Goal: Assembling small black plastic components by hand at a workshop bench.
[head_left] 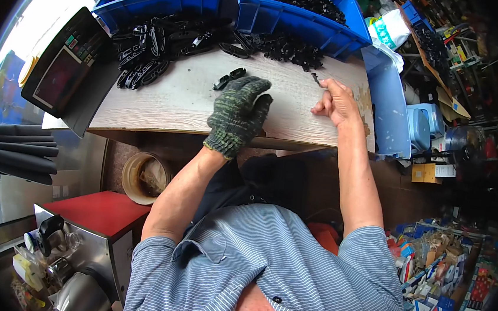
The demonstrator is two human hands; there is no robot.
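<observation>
My left hand wears a dark green knitted glove and is closed over the near end of a black plastic part. The far end of that part sticks out past the fingers, just above the table. Over the table's right side, my bare right hand pinches a small black piece between thumb and forefinger, its other fingers curled. Beyond it lies a heap of small black pieces. A larger pile of long black plastic parts covers the far left of the table.
Two blue bins of black parts stand along the far edge of the pale table. A dark device with a screen stands left, a light-blue tub right. Below the table sits a round bucket.
</observation>
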